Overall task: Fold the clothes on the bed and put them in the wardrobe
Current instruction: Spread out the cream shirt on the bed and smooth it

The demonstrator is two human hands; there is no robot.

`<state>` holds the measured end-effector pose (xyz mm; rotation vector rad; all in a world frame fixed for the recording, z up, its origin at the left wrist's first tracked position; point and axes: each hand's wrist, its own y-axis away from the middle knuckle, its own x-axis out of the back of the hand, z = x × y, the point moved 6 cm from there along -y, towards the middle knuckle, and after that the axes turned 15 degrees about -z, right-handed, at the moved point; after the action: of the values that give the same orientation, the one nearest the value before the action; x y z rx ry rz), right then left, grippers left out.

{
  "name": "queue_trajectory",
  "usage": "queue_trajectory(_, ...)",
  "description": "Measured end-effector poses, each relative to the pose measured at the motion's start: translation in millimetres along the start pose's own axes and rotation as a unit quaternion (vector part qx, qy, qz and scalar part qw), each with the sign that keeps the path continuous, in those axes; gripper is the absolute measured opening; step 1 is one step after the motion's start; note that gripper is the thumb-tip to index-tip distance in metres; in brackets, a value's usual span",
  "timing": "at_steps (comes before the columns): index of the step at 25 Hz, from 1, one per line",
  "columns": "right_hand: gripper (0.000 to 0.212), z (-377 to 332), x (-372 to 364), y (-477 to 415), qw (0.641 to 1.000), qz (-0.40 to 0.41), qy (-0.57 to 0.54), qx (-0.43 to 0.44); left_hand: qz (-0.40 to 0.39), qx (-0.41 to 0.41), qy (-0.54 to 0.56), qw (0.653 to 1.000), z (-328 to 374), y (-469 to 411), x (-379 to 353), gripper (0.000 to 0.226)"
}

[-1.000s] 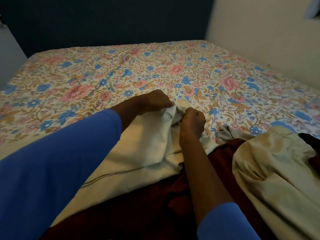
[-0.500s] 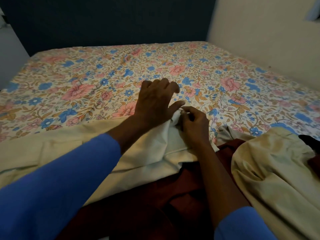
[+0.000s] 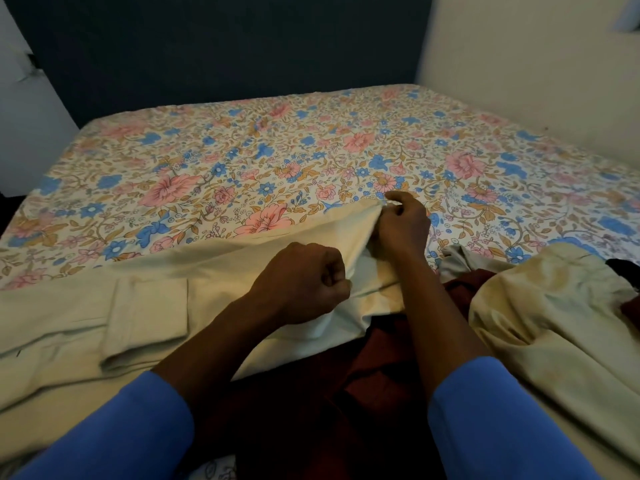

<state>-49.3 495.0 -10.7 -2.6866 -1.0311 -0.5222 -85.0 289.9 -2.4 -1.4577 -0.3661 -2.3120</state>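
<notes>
Cream garment (image 3: 221, 271), corner pinched in right hand (image 3: 401, 226)

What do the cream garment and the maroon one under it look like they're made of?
Cream garment: looks like matte woven fabric, perhaps cotton; it holds flat, crisp folds without any shine. Maroon garment: soft matte cloth lying in loose rumples; too dark to tell the weave.

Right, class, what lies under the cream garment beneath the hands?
A dark red garment shows beneath the cream garment at its near edge, the floral sheet beyond. How far either runs underneath is covered.
</notes>
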Motion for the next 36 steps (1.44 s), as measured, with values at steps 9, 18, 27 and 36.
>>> queue_trajectory(9, 0.047, -26.3, -1.4, 43.6, 0.977, 0.129, 0.164, 0.028, 0.155, 0.025, 0.082, 0.984, -30.6, 54.7, -1.5, 0.036)
queue_trajectory(18, 0.071, -3.9, -137.0, 102.2, 0.796, -0.351, 0.471, 0.147, 0.027, 0.364, -0.115, 0.924, -172.7, 195.4, 21.9, 0.074)
queue_trajectory(27, 0.067, -42.9, -171.6, 141.6, 0.763, -0.322, 0.538, 0.158, 0.274, 0.521, 0.121, 0.799, -209.7, 308.0, 67.6, 0.092)
queue_trajectory(36, 0.103, -76.3, -277.5, 254.3, 0.714, -0.451, 0.439, 0.308, 0.179, 0.554, 0.235, 0.778, -287.8, 374.1, 47.9, 0.119)
